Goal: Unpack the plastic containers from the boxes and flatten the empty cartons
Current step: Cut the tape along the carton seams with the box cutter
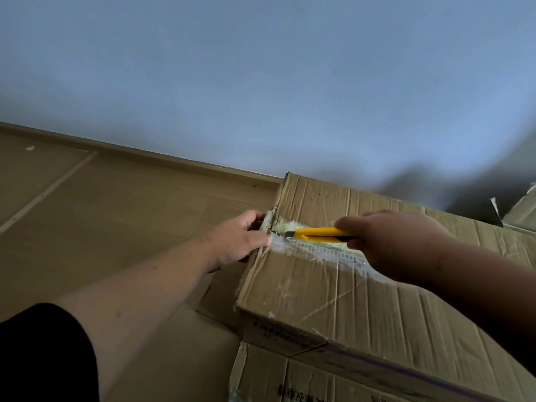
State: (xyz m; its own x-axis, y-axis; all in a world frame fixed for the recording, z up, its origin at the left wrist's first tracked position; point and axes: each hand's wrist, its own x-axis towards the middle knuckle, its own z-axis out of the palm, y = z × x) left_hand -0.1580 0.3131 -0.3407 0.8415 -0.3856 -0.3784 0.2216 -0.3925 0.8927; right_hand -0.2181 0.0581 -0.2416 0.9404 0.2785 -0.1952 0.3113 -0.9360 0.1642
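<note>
1. Carton [362,285], head view: closed, creased, stacked on another box [290,378]; sits right of centre, against the wall [261,68]. Taped centre seam [322,250] runs across its top.
2. Right hand [391,242]: fingers curled tight round a yellow utility knife [319,234], forearm coming in from lower right. Knife lies low along the seam, tip pointing away from the grip toward the carton's far-left edge.
3. Left hand [240,239]: arm stretched out straight from a black sleeve [43,352], fingers wrapped over the carton's edge right at the seam end, thumb on top. It's just beyond the knife tip, close to it; contact can't be told.
4. Writing: dark print on the carton's front face and the lower box, upside down and blurred, unreadable.
5. Wood floor [116,213] beyond the left hand.
</note>
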